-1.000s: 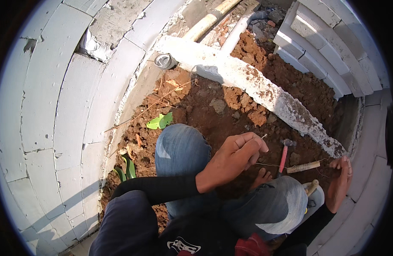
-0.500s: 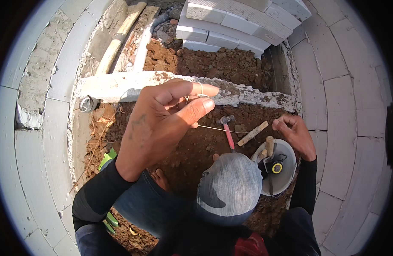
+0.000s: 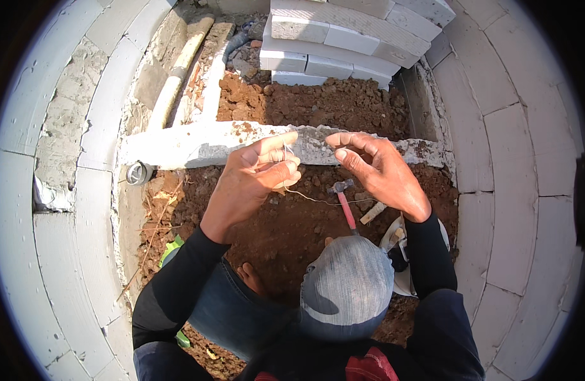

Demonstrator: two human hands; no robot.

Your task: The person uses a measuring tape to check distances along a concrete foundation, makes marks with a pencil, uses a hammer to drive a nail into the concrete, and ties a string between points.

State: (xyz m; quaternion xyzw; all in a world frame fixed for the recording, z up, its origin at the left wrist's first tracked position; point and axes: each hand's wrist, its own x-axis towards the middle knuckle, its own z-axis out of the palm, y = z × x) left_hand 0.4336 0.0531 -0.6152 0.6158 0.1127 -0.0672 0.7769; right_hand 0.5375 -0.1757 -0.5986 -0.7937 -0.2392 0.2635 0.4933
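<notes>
My left hand [image 3: 248, 183] is raised before the concrete beam, its thumb and fingers closed on a thin pale string [image 3: 315, 200]. A small loop of it shows around the fingers. The string hangs slack and runs right toward a short wooden stick [image 3: 373, 213] lying on the soil, partly hidden by my right hand. My right hand [image 3: 389, 178] hovers to the right of the left one, thumb and fingers curved and apart, with nothing visible between them. Below the two hands, a claw-less hammer [image 3: 346, 206] with a pinkish-red handle rests on the dirt near my knee.
A whitish bucket [image 3: 404, 284] holding tools stands behind my right forearm. The rough concrete beam [image 3: 197, 145] crosses ahead, with stacked white blocks [image 3: 346, 39] and pipes [image 3: 178, 73] beyond. Block walls rise left [image 3: 57, 267] and right [image 3: 508, 184]. A pipe end [image 3: 139, 173] juts out at left.
My right hand has moved up and left from beside the bucket toward my left hand, now covering part of the bucket. My left hand has lowered slightly, and the string has gone slack.
</notes>
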